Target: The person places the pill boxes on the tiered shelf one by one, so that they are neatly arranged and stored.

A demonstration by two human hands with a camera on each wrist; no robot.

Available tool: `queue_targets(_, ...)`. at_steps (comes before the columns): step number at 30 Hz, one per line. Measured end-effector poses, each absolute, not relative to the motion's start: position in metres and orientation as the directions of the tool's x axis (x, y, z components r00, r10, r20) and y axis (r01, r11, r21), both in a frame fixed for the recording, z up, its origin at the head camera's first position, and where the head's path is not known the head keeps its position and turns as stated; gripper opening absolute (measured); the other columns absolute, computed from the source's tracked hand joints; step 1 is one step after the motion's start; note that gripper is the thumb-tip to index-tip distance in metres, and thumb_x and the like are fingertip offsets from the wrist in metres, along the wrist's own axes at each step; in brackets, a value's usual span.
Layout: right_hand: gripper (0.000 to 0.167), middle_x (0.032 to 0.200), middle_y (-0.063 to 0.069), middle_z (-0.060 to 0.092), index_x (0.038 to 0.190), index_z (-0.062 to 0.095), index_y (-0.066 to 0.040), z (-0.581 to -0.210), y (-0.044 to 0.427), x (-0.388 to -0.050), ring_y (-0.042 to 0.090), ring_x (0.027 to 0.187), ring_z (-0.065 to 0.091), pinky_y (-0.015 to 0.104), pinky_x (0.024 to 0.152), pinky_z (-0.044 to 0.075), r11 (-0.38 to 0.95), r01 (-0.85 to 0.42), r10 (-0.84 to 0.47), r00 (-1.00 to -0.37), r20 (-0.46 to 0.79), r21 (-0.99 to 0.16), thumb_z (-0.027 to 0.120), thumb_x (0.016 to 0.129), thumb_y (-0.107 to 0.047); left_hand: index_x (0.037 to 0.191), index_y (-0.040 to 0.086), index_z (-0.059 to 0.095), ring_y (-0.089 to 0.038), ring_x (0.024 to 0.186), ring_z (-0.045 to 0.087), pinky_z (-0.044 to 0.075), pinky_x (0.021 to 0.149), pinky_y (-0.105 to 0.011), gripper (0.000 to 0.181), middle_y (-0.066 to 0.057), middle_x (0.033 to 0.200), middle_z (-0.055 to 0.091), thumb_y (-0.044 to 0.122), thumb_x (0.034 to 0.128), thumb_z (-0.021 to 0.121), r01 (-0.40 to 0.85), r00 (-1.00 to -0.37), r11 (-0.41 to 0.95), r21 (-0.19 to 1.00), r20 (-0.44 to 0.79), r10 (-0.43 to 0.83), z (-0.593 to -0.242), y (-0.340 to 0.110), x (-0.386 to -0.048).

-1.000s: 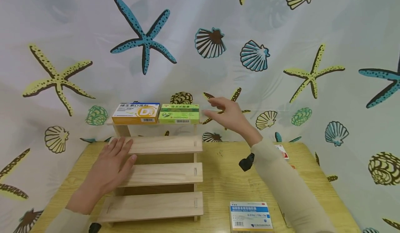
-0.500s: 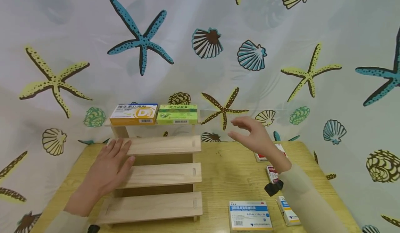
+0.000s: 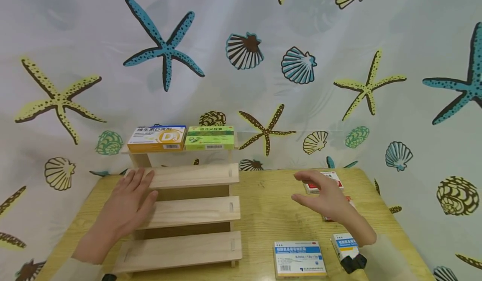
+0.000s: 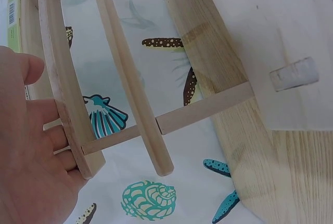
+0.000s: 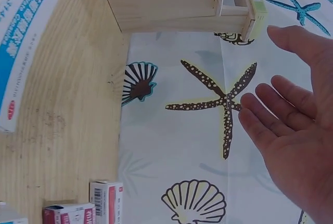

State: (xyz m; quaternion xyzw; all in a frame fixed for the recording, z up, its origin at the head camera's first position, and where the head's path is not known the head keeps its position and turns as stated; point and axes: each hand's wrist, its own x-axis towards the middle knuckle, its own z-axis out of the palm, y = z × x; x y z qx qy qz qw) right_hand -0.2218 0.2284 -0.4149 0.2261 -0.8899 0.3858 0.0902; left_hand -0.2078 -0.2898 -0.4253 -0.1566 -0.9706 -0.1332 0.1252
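Note:
In the head view, my left hand point(image 3: 124, 210) rests on the left end of a tiered wooden shelf point(image 3: 196, 175), its fingers extended over the upper board and the thumb lower down. The left wrist view shows those fingers point(image 4: 57, 135) against a board's edge. On the top tier, an orange-and-white box point(image 3: 157, 138) stands beside a green box point(image 3: 209, 137). My right hand point(image 3: 331, 199) hangs over the table's right side, thumb and fingers apart, holding nothing. A red-and-white box point(image 3: 333, 179) lies behind its fingers, partly hidden; the right wrist view also shows the hand point(image 5: 296, 115) empty.
A large blue-and-white box point(image 3: 299, 259) lies at the table's front, with a smaller blue-and-white box point(image 3: 343, 244) to its right, near my sleeve. Another red-and-white box point(image 3: 351, 201) is partly covered by my right hand. A patterned curtain point(image 3: 263, 21) hangs behind the table point(image 3: 267, 218).
My right hand has moved from beside the green box to the right and down, over the table's right side. Boxes there have come into view. My left hand stays on the shelf.

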Motion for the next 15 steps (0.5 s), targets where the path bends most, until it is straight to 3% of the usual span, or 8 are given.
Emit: queue_targets(15, 0.058, 0.138, -0.001, 0.070, 0.140, 0.066, -0.021, -0.461, 0.253, -0.174, 0.029, 0.128, 0.067, 0.035, 0.105, 0.058, 0.606, -0.325, -0.284, -0.941, 0.184, -0.726, 0.087, 0.088, -0.035, 0.160, -0.004, 0.038, -0.060, 0.153, 0.026, 0.022, 0.124, -0.071, 0.063, -0.039, 0.163, 0.032, 0.038, 0.1135, 0.041, 0.339, -0.919, 0.913, 0.228, 0.288, 0.269, -0.426, -0.290, -0.207)
